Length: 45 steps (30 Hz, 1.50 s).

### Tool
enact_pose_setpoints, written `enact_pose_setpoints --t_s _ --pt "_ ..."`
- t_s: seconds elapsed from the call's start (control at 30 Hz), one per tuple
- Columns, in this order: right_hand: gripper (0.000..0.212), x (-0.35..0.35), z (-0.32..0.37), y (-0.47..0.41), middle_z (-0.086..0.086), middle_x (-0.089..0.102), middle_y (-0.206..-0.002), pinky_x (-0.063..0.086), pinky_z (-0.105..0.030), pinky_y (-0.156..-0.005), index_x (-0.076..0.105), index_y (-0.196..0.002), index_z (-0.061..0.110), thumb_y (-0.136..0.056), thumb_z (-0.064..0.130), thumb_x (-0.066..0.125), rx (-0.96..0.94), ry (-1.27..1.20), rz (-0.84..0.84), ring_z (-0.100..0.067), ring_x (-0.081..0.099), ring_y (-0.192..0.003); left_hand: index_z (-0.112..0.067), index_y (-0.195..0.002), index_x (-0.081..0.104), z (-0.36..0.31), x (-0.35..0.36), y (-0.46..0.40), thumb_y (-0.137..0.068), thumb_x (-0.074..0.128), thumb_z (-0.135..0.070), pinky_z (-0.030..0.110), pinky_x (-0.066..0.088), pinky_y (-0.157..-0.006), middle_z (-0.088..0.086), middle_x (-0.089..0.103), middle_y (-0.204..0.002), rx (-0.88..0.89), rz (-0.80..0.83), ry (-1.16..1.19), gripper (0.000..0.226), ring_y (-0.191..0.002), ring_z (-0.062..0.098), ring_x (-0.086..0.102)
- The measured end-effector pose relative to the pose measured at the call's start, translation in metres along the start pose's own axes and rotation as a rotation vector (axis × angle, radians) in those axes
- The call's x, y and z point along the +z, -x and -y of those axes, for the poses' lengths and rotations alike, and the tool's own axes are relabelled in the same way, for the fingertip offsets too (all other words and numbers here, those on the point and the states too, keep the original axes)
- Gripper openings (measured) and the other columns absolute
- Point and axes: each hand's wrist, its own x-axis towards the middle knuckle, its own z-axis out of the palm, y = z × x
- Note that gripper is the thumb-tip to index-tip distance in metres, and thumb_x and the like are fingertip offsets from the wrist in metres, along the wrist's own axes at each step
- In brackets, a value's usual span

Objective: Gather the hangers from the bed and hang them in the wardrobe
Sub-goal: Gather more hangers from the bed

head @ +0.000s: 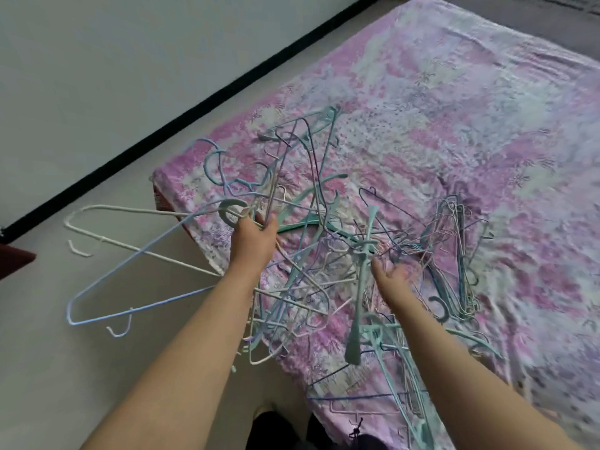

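Clutching hanger bunch (143, 254), left hand (251, 241); right hand (389, 274) loose-fingered in tangled hangers (357, 254) on bed (487, 125).

**Setting: bedroom in a home**

We find a bed (454, 125) under a pink and lilac floral cover, strewn with a tangle of clothes hangers (324, 254). We note a pale tiled floor (81, 368), a plain wall (97, 60) and black skirting (194, 108) alongside.
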Motion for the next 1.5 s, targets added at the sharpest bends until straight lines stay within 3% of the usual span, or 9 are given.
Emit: enact_pose_setpoints --t_s 0.1,0.23,0.37,0.57,0.73,1.0,1.17,1.27,1.5 --pt "0.098 0.015 -0.008 0.006 -0.013 0.022 -0.157 0.018 -0.058 -0.113 0.020 -0.151 0.018 -0.078 0.083 0.022 0.075 -0.244 0.207 -0.036 0.023 -0.142 -0.014 -0.070 0.043 -0.007 -0.010 -0.001 -0.094 0.056 -0.032 0.028 0.035 -0.049 0.003 0.054 -0.061 -0.033 -0.026 0.065 0.033 -0.056 0.025 0.051" --pt "0.062 0.014 0.001 0.008 -0.010 0.043 -0.140 0.032 -0.053 -0.106 0.033 -0.144 0.020 -0.097 0.059 0.022 0.021 -0.357 0.179 -0.036 0.050 -0.121 -0.018 -0.067 0.039 -0.004 -0.019 0.000 -0.094 0.057 -0.029 0.025 0.032 -0.046 -0.001 0.048 -0.057 -0.049 -0.043 0.091 0.035 -0.051 0.017 0.044" --pt "0.036 0.007 0.016 0.008 -0.010 0.061 -0.109 0.052 -0.035 -0.068 0.054 -0.119 0.013 -0.098 0.041 0.044 -0.017 -0.418 0.300 -0.023 0.059 -0.077 -0.013 -0.079 0.043 -0.001 -0.026 -0.001 -0.096 0.056 -0.030 0.021 0.033 -0.038 0.001 0.045 -0.063 -0.103 -0.049 0.166 0.027 -0.052 0.015 0.041" --pt "0.023 -0.001 0.046 0.010 -0.005 0.067 -0.065 0.032 -0.016 -0.037 0.065 -0.088 0.009 -0.098 0.025 0.052 -0.214 -0.266 0.002 -0.007 0.039 -0.036 -0.021 -0.071 0.036 0.010 -0.031 -0.009 -0.094 0.057 -0.031 0.031 0.039 -0.058 0.003 0.043 -0.065 -0.223 -0.069 0.298 0.033 -0.052 0.019 0.041" --pt "0.019 -0.017 0.063 0.017 0.001 0.071 -0.069 0.044 -0.029 -0.052 0.065 -0.101 0.013 -0.093 0.029 0.059 -0.344 0.034 -0.138 -0.015 0.052 -0.045 -0.006 -0.093 0.048 0.028 -0.041 -0.009 -0.089 0.059 -0.043 0.034 0.050 -0.057 0.016 0.058 -0.075 -0.270 -0.119 0.233 0.039 -0.064 0.029 0.058" --pt "0.021 0.004 0.100 0.063 0.000 0.071 -0.081 0.047 -0.030 -0.063 0.067 -0.094 0.021 -0.092 0.036 0.052 -0.453 0.735 -0.098 -0.024 0.061 -0.073 -0.016 -0.069 0.042 0.058 -0.066 0.002 -0.094 0.055 -0.027 0.022 0.036 -0.044 0.005 0.048 -0.061 -0.321 -0.243 0.398 0.030 -0.048 0.018 0.046" --pt "0.027 0.032 0.116 0.097 -0.010 0.068 -0.101 0.044 -0.032 -0.069 0.059 -0.111 0.017 -0.095 0.036 0.049 -0.543 0.892 -0.100 -0.028 0.062 -0.087 -0.009 -0.069 0.050 0.104 -0.111 0.014 -0.083 0.060 -0.035 0.033 0.043 -0.057 0.013 0.057 -0.066 -0.401 -0.399 0.465 0.030 -0.053 0.023 0.051" --pt "0.029 0.052 0.125 0.112 -0.014 0.065 -0.110 0.041 -0.034 -0.070 0.054 -0.110 0.014 -0.092 0.037 0.053 -0.603 0.945 -0.083 -0.033 0.062 -0.098 -0.006 -0.070 0.053 0.140 -0.139 0.031 -0.090 0.057 -0.027 0.026 0.041 -0.049 0.012 0.057 -0.060 -0.465 -0.471 0.496 0.029 -0.043 0.022 0.047" --pt "0.028 0.147 0.127 0.186 -0.020 0.065 -0.102 0.044 -0.037 -0.074 0.056 -0.107 0.013 -0.097 0.036 0.045 -0.710 0.869 -0.009 -0.040 0.060 -0.094 -0.007 -0.072 0.052 0.248 -0.209 0.108 -0.094 0.054 -0.024 0.024 0.040 -0.046 0.010 0.059 -0.063 -0.616 -0.650 0.630 0.028 -0.045 0.022 0.050"
